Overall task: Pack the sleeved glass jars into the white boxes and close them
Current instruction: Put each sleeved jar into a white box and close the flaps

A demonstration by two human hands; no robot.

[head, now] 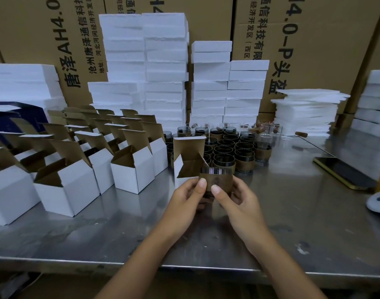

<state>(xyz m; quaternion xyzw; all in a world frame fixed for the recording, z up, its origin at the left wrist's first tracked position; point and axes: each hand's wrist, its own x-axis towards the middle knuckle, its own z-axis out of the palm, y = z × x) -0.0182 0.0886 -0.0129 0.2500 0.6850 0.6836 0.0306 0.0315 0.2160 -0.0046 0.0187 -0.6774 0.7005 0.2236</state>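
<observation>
Left hand (188,196), right hand (236,197), holding brown-sleeved jar (216,180)

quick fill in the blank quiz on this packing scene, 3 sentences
The left hand and right hand grip the sleeved jar just in front of a white box whose lid is ____.
The other sleeved jars stand ____ that box.
The phone lies on the table's ____ side.
Missing words: open, behind, right.
</observation>
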